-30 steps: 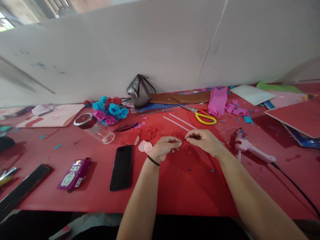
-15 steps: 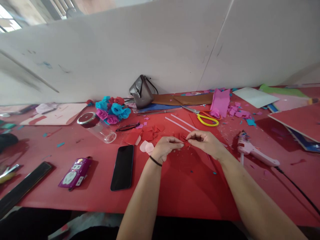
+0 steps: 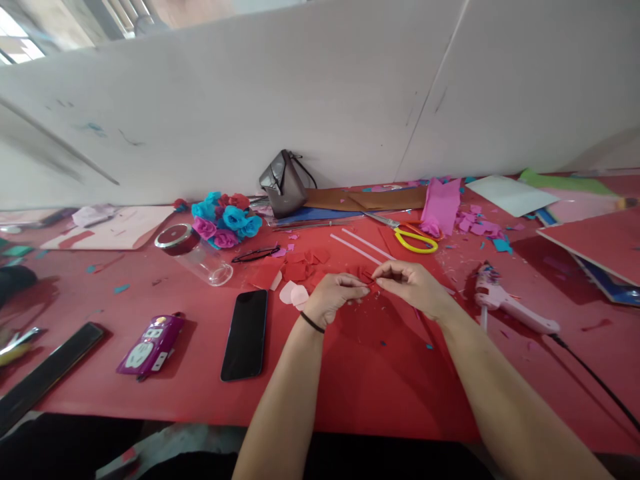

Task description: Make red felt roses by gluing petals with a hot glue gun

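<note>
Both hands meet over the red tabletop [image 3: 370, 387]. A small piece of red paper [image 3: 367, 275] sits pinched between the fingertips of my left hand [image 3: 334, 295] and my right hand [image 3: 411, 288]; its exact shape is hard to make out against the red table. Just left of my left hand lie pale pink paper petals [image 3: 294, 294] and several cut red paper pieces [image 3: 303, 265]. Two pink glue sticks [image 3: 356, 249] rest behind my hands, and scissors with yellow handles [image 3: 415, 241] lie beyond my right hand.
A pink glue gun [image 3: 515, 306] with a cord lies at the right. Leftward are a black phone [image 3: 244, 337], a purple case [image 3: 151, 345], a clear jar [image 3: 203, 260] and paper flowers [image 3: 227, 220]. A grey bag [image 3: 284, 187] leans against the wall. Another person's sleeve [image 3: 17, 280] shows far left.
</note>
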A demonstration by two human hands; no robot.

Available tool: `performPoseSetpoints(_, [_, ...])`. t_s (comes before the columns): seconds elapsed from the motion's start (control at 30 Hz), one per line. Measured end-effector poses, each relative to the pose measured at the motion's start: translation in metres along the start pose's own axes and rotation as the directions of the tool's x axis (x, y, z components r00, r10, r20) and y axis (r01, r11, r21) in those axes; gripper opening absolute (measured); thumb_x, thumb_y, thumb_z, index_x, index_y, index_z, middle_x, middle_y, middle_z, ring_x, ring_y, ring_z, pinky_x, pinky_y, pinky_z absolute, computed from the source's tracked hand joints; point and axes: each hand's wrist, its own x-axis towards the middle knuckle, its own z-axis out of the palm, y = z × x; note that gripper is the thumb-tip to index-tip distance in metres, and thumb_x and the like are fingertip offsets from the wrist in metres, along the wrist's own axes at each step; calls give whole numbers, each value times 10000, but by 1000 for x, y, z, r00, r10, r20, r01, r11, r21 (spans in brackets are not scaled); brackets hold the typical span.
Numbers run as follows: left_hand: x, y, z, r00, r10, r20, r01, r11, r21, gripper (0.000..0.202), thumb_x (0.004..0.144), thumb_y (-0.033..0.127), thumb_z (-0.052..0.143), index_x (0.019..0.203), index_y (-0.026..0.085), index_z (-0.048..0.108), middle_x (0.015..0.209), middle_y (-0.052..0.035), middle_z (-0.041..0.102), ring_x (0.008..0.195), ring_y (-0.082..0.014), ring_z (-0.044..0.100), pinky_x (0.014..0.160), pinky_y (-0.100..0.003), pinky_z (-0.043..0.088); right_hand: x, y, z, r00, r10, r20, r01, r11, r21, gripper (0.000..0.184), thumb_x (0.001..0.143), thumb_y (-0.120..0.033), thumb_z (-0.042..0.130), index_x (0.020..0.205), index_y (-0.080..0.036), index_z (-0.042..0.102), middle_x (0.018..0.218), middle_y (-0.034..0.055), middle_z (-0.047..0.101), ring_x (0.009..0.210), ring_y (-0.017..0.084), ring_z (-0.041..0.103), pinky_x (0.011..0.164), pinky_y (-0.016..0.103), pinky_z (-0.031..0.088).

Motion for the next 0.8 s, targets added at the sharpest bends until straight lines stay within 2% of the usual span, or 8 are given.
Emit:
performPoseSetpoints(0.37, [-3, 4, 3, 997, -42, -71, 42, 999, 8, 139, 532, 177, 787, 607, 143, 674, 573, 11, 624, 535, -83, 530, 607, -254, 431, 0, 2, 1, 1000, -8, -2, 8, 1000, 21, 149, 714, -317, 613, 802, -199, 639, 739, 10, 652, 666, 137, 571, 653, 282, 455])
performPoseSetpoints(0.6, [-7, 9, 1, 998, -54, -21, 56, 995, 83, 91, 708, 222, 670, 654, 149, 679, 498, 23, 577, 478, -67, 512, 512, -212, 344, 0, 2, 0, 1000, 3, -31, -2, 999, 37, 178, 704, -328, 619, 829, -204, 639, 772, 19, 661, 705, 147, 593, 686, 295, 469])
performPoseSetpoints(0.8, [-7, 10, 2, 1000, -10, -29, 11, 998, 61, 25, 646, 167, 702, 626, 153, 694, 547, 25, 593, 486, -59, 504, 543, -216, 385, -1, 2, 0, 999, -14, -44, 16, 999, 35, 192, 705, -324, 628, 858, -208, 636, 785, 19, 657, 717, 148, 599, 701, 299, 471])
